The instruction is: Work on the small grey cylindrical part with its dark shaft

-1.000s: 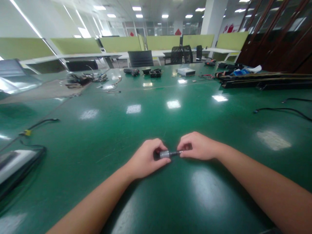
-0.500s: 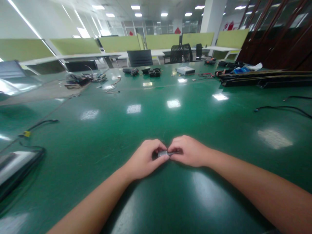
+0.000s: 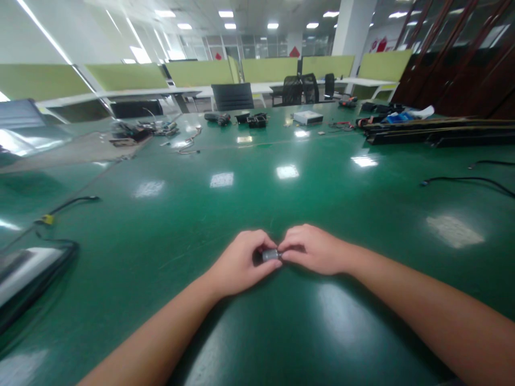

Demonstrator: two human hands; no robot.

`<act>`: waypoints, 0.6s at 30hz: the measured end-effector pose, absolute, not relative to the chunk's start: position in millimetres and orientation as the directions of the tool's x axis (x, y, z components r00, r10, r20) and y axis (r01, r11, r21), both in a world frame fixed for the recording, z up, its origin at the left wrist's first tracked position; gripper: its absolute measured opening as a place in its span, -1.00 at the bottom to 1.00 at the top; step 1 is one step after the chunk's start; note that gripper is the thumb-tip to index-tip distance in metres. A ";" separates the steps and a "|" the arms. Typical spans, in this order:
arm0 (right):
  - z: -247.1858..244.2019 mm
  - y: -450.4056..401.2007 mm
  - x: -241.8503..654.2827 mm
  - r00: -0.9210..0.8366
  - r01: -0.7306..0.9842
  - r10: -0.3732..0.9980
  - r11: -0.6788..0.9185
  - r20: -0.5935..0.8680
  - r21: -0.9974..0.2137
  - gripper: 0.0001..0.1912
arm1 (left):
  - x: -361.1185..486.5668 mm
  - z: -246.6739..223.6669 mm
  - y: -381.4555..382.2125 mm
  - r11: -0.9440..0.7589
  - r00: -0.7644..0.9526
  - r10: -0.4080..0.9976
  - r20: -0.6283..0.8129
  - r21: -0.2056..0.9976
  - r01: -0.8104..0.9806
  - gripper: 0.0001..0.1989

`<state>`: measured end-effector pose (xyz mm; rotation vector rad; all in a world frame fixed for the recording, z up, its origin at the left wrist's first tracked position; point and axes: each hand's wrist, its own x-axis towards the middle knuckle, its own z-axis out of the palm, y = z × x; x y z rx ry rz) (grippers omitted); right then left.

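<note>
Between my hands, just above or on the green table [image 3: 257, 209], lies a small silver metal cylinder [image 3: 270, 255] with a narrow dark end pointing right. My left hand [image 3: 245, 262] is closed around its thicker body, thumb below and fingers above. Fingertips of my right hand [image 3: 311, 248] pinch the narrow right end. The cylinder's exact kind is too small to tell, and the fingers hide part of it.
A flat device with a cable [image 3: 32, 273] lies at the left edge. Black cables [image 3: 462, 179] reach in from the right. Toward the far side are a silver box [image 3: 308, 117], black parts [image 3: 251, 119], tangled wires [image 3: 155, 128] and long black strips [image 3: 434, 131].
The thin dark piece that showed between my right fingers is now mostly out of sight. My right fingertips have come together at the cylinder's end. The left hand keeps its grip.
</note>
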<state>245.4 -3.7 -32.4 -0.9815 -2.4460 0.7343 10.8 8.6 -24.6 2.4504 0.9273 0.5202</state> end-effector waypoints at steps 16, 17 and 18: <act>-35.0 -4.1 246.4 -0.650 0.521 0.733 0.622 0.201 -0.584 -0.87 | 11.0 -27.3 9.4 -0.671 0.708 0.684 0.178 0.535 0.514 -0.80; -35.0 -4.2 246.6 -0.649 0.524 0.734 0.622 0.199 -0.582 -0.87 | 11.1 -27.1 9.4 -0.670 0.706 0.685 0.178 0.535 0.515 -0.80; -34.9 -4.4 246.9 -0.649 0.527 0.735 0.621 0.197 -0.580 -0.87 | 11.2 -27.0 9.3 -0.669 0.705 0.687 0.179 0.535 0.516 -0.80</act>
